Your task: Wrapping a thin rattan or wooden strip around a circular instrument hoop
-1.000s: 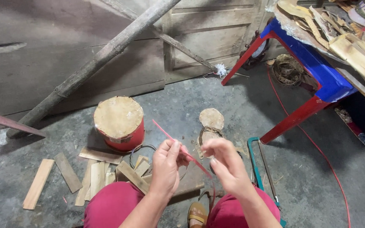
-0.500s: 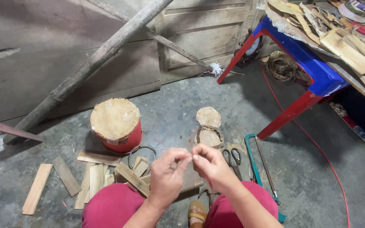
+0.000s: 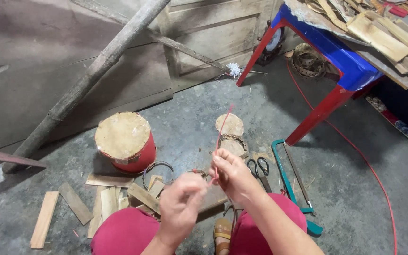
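My right hand (image 3: 233, 174) pinches a thin red strip (image 3: 222, 132) that stands up and away from the fingers. My left hand (image 3: 180, 204) is blurred, close beside the right, with its fingers curled at the strip's lower end. Both hands hover above my knees in red trousers (image 3: 128, 232). Just beyond the hands, on the concrete floor, lie a round wooden disc (image 3: 229, 124) and a small woven round frame (image 3: 233, 144).
A red drum with a pale top (image 3: 124, 140) stands left of the hands, with several wood slats (image 3: 102, 200) around it. Black scissors (image 3: 259, 167) and a green-framed saw (image 3: 293, 184) lie to the right. A blue table with red legs (image 3: 343, 66) carries wood pieces; a long pole (image 3: 95, 71) leans left.
My hands came together over my knees. The red strip swung from slanting left to pointing nearly straight up. The view tilted slightly.
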